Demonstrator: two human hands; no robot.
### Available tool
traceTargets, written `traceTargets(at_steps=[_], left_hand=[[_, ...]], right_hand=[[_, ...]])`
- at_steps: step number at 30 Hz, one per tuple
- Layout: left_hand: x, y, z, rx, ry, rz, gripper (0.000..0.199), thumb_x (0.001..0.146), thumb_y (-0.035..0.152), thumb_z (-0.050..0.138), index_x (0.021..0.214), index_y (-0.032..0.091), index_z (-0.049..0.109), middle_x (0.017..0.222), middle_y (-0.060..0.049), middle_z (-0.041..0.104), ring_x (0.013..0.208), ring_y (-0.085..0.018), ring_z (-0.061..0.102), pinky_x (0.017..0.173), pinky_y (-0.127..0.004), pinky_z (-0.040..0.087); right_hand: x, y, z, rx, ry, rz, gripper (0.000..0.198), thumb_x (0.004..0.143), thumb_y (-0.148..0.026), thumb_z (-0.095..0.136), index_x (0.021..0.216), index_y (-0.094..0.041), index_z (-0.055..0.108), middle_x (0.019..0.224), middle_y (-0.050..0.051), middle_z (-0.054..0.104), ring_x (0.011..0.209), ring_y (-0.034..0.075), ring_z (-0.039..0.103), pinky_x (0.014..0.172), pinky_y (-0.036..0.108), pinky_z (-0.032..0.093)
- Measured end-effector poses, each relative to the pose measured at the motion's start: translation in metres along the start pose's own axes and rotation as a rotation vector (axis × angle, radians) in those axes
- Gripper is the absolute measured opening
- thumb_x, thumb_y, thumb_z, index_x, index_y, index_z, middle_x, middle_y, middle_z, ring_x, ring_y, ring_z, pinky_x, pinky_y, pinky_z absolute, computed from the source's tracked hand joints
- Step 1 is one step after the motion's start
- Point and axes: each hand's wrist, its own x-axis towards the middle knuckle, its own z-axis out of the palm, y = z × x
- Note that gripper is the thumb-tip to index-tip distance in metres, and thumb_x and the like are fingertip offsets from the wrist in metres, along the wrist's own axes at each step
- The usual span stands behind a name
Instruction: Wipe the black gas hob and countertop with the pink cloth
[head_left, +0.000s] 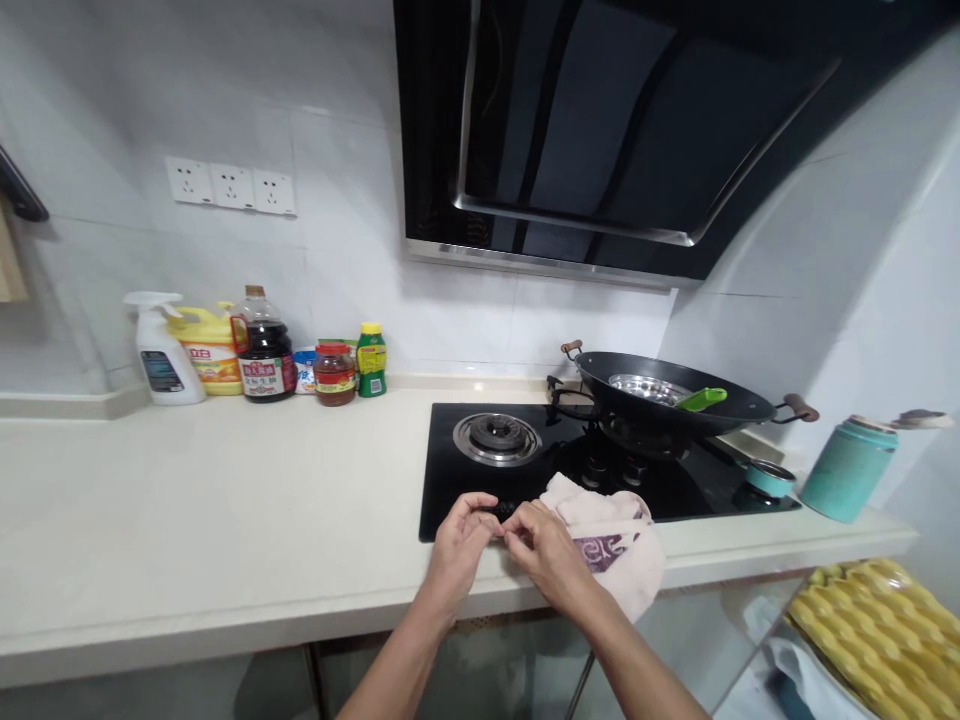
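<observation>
My left hand (459,548) and my right hand (551,552) meet fingertip to fingertip above the counter's front edge, just before the gas hob (472,495). Both are closed in a pinch, thumbs against the forefingers. Whatever lies between the fingertips, if anything, is too small to make out. Beside and partly behind my right hand lies a pale pink cloth (637,575) with a purple patterned patch. It rests across the hob's front and hangs over the counter edge.
A black wok (742,410) holding a metal strainer with a green handle (701,400) stands on the right burner. A teal canister (847,470) is at the right. Along the wall stand a spray bottle (161,355), a soy sauce bottle (264,350) and a red-lidded jar (334,377). A range hood (585,130) hangs above.
</observation>
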Motion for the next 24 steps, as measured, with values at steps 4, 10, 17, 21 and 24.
traceTargets(at_steps=[4,10,17,21,24], left_hand=[[0.001,0.001,0.000,-0.147,0.010,-0.033,0.023,0.082,0.026,0.068,0.103,0.017,0.064,0.075,0.001,0.067,0.078,-0.014,0.060,0.083,-0.028,0.047],[0.001,0.012,0.001,-0.353,0.008,-0.136,0.025,0.075,0.019,0.077,0.097,0.016,0.066,0.092,-0.002,0.070,0.083,-0.014,0.067,0.086,-0.029,0.049],[0.000,0.012,0.004,-0.394,0.012,-0.182,0.032,0.068,0.022,0.086,0.095,0.018,0.068,0.102,-0.003,0.069,0.090,-0.018,0.071,0.093,-0.034,0.051],[0.000,0.010,0.001,-0.360,0.037,-0.181,0.037,0.066,0.023,0.089,0.097,0.018,0.069,0.095,-0.002,0.070,0.092,-0.015,0.068,0.096,-0.030,0.048],[-0.003,0.011,-0.001,-0.376,0.015,-0.182,0.037,0.067,0.022,0.090,0.098,0.018,0.069,0.091,0.001,0.068,0.086,-0.010,0.063,0.089,-0.024,0.047]], right_hand=[[0.000,0.000,0.004,0.029,0.033,-0.004,0.013,0.087,-0.011,0.056,0.080,-0.020,0.062,0.078,0.001,0.059,0.081,0.018,0.053,0.073,0.029,0.037],[0.003,0.000,0.000,0.000,0.057,-0.005,0.013,0.086,-0.013,0.054,0.076,-0.020,0.059,0.074,0.000,0.057,0.079,0.018,0.052,0.073,0.030,0.035],[0.002,0.006,0.007,-0.082,0.154,0.025,0.011,0.082,-0.015,0.051,0.073,-0.021,0.052,0.072,0.000,0.057,0.077,0.019,0.053,0.070,0.030,0.034],[-0.002,0.006,0.006,-0.128,0.236,0.013,0.012,0.083,-0.016,0.048,0.073,-0.022,0.048,0.073,0.001,0.057,0.074,0.018,0.053,0.069,0.030,0.035],[-0.011,0.002,-0.003,-0.033,0.210,0.058,0.012,0.087,-0.018,0.045,0.076,-0.023,0.046,0.073,-0.001,0.057,0.069,0.015,0.052,0.065,0.027,0.036]])
